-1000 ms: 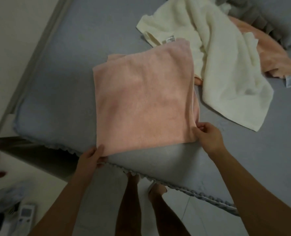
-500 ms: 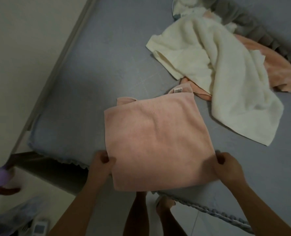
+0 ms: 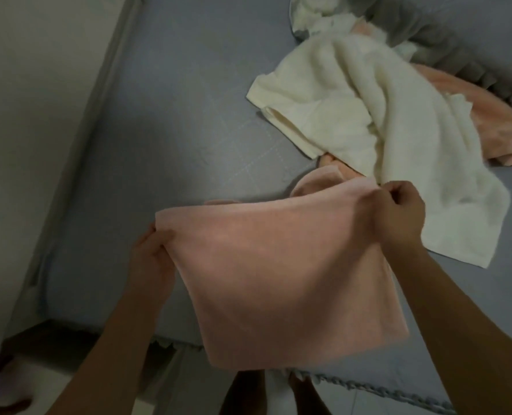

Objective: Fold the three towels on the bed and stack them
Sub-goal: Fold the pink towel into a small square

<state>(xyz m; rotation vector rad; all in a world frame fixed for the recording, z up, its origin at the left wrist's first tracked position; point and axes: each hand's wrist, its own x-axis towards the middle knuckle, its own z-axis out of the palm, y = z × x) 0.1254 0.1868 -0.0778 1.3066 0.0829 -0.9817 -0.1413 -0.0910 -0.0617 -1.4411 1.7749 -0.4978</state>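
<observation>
A pink towel (image 3: 278, 277), folded into a rough square, lies over the near edge of the grey bed (image 3: 188, 130). My left hand (image 3: 151, 259) pinches its left corner and my right hand (image 3: 398, 217) pinches its right corner, lifting that edge away from me. A crumpled cream towel (image 3: 353, 121) lies on the bed further back to the right. Under it an orange towel (image 3: 500, 133) shows at the right, partly hidden.
A grey pillow (image 3: 473, 40) lies at the bed's far right. The bed's left side runs along a pale wall (image 3: 33, 100). Tiled floor (image 3: 69, 384) and my legs (image 3: 263, 393) show below the frilled near edge of the bed.
Both hands gripped the towel's near corners and have carried them up and away from me, folding the towel over. The view has tilted closer.
</observation>
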